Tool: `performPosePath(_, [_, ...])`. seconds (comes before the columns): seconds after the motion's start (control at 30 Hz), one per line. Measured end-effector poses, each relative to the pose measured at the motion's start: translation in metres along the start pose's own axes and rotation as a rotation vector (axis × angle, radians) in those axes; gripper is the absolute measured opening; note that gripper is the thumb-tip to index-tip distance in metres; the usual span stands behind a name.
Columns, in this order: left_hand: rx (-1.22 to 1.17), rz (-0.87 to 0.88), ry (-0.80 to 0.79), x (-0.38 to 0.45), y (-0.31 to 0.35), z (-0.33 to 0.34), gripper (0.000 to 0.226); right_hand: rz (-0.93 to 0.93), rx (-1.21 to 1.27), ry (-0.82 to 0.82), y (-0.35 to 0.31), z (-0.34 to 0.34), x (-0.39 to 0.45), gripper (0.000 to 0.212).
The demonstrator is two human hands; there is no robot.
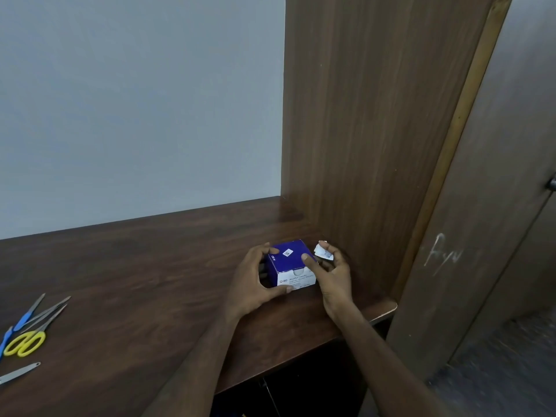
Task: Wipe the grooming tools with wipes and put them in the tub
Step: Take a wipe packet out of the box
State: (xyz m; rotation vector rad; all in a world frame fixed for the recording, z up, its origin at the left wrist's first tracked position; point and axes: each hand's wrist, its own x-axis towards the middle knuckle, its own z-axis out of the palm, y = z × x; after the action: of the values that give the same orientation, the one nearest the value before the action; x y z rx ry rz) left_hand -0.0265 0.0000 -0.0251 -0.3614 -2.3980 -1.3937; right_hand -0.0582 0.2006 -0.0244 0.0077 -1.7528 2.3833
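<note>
A blue and white box of alcohol swabs [291,263] sits on the dark wooden table [144,275] near the right wall panel. My left hand [254,284] grips the box from its left side, fingers over the top and thumb along the front. My right hand [332,273] pinches a small white swab packet [323,251] between its fingers, while its thumb rests on the box's top right edge. The grooming tools lie at the far left: yellow-handled scissors [28,338], a blue-handled tool [24,319] and a metal nail file [19,373]. No tub is in view.
A tall wooden panel [376,130] rises just right of the box. A wooden door [481,236] with white scribbles stands further right. The table's front edge [301,359] runs diagonally below my arms, with dark space underneath. A grey wall [135,100] backs the table.
</note>
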Motion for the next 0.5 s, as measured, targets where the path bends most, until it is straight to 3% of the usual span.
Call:
performPosePath(0.1, [0.037,-0.003,0.002,0.001,0.0,0.001,0.084,-0.055,0.022,0.069,-0.002,0.0,-0.004,0.026])
performPosePath(0.17, [0.072,0.011,0.011,0.001,0.0,0.002,0.085,-0.102,-0.006,0.11,-0.002,0.0,-0.004,0.02])
performPosePath(0.37, [0.077,-0.073,0.016,0.0,0.002,0.002,0.112,-0.188,-0.087,0.223,-0.007,0.0,-0.008,0.032])
performPosePath(0.43, [0.044,-0.09,0.088,-0.002,0.009,0.001,0.1,-0.231,-0.091,0.199,-0.014,0.002,-0.014,0.039])
performPosePath(0.5, [0.114,-0.044,0.141,-0.008,0.015,-0.006,0.073,-0.268,-0.11,0.171,-0.019,0.004,-0.021,0.04])
